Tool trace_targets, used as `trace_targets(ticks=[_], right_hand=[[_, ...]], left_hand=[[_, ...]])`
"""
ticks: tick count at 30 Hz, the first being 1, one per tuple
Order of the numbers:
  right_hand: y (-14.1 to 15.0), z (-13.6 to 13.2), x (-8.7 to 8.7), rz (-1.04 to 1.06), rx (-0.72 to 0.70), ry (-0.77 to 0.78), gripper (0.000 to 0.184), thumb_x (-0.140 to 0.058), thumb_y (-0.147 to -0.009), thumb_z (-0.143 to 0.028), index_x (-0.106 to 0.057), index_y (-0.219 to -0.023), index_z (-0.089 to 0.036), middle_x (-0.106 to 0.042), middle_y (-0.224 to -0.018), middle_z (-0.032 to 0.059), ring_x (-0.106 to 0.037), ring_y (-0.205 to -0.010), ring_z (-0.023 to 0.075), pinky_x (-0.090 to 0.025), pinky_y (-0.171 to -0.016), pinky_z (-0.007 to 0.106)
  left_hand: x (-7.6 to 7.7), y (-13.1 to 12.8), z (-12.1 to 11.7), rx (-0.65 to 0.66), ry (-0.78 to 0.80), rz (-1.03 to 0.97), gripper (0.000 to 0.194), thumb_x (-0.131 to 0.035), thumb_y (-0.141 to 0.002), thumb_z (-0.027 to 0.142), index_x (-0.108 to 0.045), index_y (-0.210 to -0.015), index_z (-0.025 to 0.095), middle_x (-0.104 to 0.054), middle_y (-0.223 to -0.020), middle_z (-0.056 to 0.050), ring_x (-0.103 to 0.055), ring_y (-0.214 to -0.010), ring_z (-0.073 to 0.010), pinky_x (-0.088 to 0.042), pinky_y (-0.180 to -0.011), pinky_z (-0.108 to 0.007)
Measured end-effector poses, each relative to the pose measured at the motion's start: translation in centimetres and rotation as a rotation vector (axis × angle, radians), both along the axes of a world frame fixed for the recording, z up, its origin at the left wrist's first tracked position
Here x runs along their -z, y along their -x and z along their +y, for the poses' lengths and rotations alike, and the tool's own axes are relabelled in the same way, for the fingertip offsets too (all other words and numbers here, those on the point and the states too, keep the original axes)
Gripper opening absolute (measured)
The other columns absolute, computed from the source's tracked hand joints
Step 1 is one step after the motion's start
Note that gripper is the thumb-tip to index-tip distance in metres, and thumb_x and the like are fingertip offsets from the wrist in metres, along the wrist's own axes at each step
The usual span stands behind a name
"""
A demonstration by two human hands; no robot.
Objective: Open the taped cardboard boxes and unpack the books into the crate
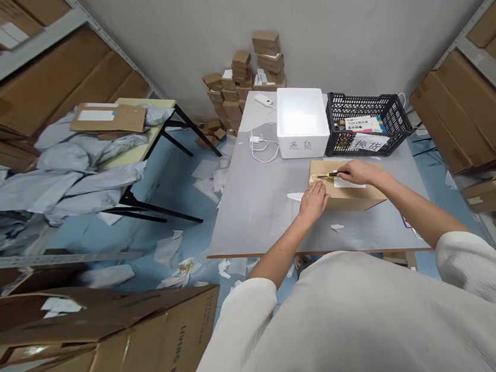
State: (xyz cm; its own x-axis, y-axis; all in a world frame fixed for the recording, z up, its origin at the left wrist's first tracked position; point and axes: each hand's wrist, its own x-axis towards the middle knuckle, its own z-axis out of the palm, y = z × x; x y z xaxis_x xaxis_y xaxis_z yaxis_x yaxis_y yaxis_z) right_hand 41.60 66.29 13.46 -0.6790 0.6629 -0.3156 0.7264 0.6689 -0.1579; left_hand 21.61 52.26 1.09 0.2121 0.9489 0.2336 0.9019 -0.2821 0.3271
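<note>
A brown cardboard box (348, 200) lies on the grey table with a white label (347, 183) and clear tape on its top. My right hand (354, 172) is closed around a yellow and black utility knife (331, 175), whose tip points left to the taped end of the box top. Resting on the near left edge of the box is my left hand (314, 198), its fingers stretched out and lying on the cardboard, with a ring on one finger. A white scrap of paper (294, 197) lies beside the box on the left.
Behind the box stand a white foam bin (304, 147) and a black plastic crate (371, 145) holding books. A white cable (266, 148) curls on the table (251, 209). Grey parcels (65, 153) cover a side table at left. Paper scraps litter the floor; cartons fill shelves on both sides.
</note>
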Motion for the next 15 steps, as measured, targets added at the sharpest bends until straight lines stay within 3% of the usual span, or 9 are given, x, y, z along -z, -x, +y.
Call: trace_targets(ticks=[6, 15], right_hand=[[-1.5, 0.2, 0.5, 0.061, 0.042, 0.017, 0.041, -0.059, -0.108, -0.056, -0.088, -0.117, -0.029, -0.086, -0.098, 0.0099, -0.074, -0.092, 0.0303, -0.043, -0.075, 0.035], [-4.4, 0.2, -0.2, -0.057, 0.087, -0.006, 0.036, -0.055, -0.106, -0.042, -0.088, -0.111, -0.027, -0.086, -0.104, 0.011, -0.072, -0.089, 0.0277, -0.035, -0.068, 0.034]], left_hand=[[-0.5, 0.0, -0.2, -0.004, 0.029, -0.001, 0.043, -0.048, -0.115, 0.03, -0.064, -0.153, 0.018, -0.067, -0.159, -0.019, -0.057, -0.157, -0.031, -0.051, -0.127, -0.05], [-1.5, -0.8, -0.3, -0.045, 0.057, 0.076, 0.048, -0.044, -0.115, 0.03, -0.061, -0.157, 0.016, -0.067, -0.153, -0.021, -0.059, -0.151, -0.0333, -0.047, -0.129, -0.05]])
